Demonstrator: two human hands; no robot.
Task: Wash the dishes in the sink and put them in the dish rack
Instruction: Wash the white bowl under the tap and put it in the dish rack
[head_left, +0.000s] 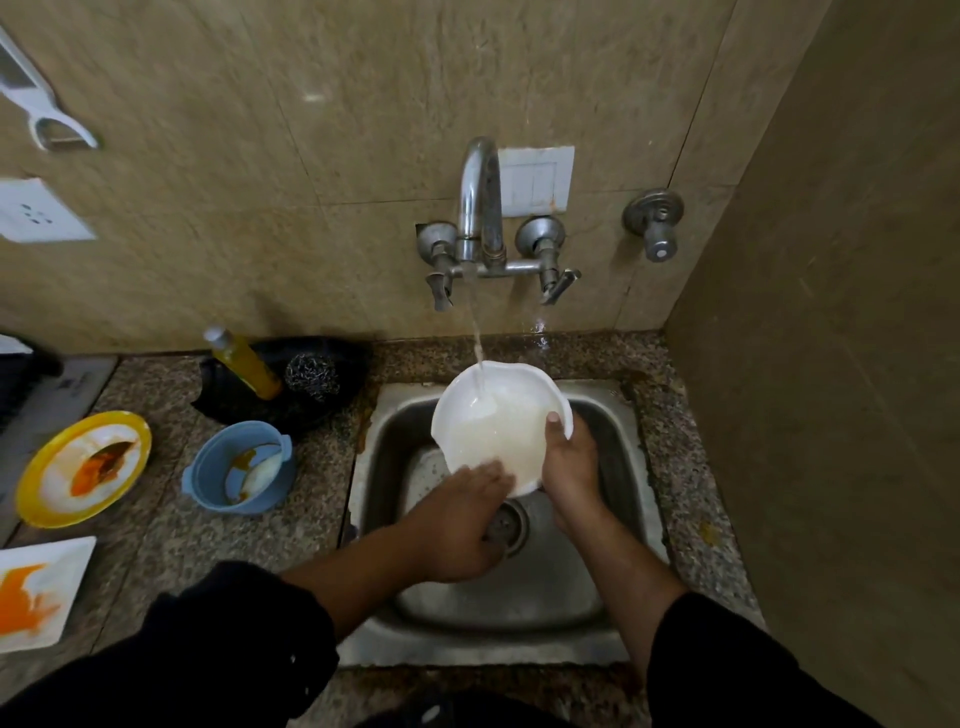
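A white bowl (498, 415) with a wavy rim is tilted over the steel sink (613, 415), and water from the tap (480, 208) runs into it. My right hand (569, 462) grips its right rim, thumb inside the bowl and fingers behind it. My left hand (462, 519) lies at the bowl's lower edge with its straight fingers resting on the inner surface. On the counter to the left wait a soiled yellow-rimmed plate (83, 467), a blue bowl (241, 467) with a spoon in it, and a stained white square plate (36, 592).
A yellow soap bottle (244, 364) and a steel scrubber (311, 376) sit on a black cloth behind the blue bowl. A dark rack edge (26, 384) shows at far left. A side wall (831, 364) closes the right. The sink drain (511, 525) lies under the hands.
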